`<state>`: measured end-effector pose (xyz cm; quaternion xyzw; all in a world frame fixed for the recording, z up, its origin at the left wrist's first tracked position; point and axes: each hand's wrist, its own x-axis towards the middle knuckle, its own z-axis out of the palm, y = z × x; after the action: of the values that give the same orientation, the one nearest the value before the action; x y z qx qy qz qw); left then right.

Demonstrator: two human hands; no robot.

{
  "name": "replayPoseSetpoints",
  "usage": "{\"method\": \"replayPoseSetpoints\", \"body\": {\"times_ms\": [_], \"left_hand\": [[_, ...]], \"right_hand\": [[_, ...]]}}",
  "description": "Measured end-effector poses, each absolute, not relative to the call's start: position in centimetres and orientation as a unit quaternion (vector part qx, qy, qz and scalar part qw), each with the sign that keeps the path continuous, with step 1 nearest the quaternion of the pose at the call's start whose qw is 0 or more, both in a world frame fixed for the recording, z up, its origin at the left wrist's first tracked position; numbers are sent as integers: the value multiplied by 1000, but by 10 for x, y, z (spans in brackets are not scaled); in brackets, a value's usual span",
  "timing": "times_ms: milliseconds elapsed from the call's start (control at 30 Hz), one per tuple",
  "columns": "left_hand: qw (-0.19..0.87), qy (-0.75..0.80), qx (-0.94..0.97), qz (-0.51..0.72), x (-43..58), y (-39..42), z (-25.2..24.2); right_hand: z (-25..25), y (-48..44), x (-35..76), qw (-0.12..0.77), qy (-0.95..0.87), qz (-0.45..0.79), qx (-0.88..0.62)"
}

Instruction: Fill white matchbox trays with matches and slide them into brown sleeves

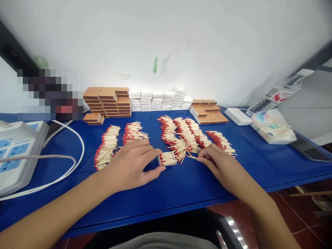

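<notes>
My left hand [137, 160] grips a small white matchbox tray [175, 163] by its left end, thumb below and fingers above. Red-tipped matches [168, 158] lie side by side inside it. To the right of the tray, my right hand [214, 160] pinches a match [192, 157] between thumb and fingertips, its red head pointing left toward the tray. Behind both hands spread loose heaps of red-headed matches, with one heap [193, 133] just beyond my right hand and another heap [107, 145] left of my left hand.
Along the wall stand stacked brown matchboxes [107, 102], white trays [153, 101] and more brown boxes [209, 112]. A power strip [18, 152] with white cables lies left on the blue table [166, 197]. At right are a white adapter [238, 116], a tissue pack [272, 126], a phone and a bottle.
</notes>
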<state>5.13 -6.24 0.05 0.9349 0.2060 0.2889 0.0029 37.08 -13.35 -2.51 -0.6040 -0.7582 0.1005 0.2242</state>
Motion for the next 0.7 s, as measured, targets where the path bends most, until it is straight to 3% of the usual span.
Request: {"method": "replayPoseSetpoints", "body": {"times_ms": [700], "left_hand": [[-2, 216, 936, 277, 51, -62, 1]], "right_hand": [[-20, -145, 362, 206, -760, 134, -602]]}}
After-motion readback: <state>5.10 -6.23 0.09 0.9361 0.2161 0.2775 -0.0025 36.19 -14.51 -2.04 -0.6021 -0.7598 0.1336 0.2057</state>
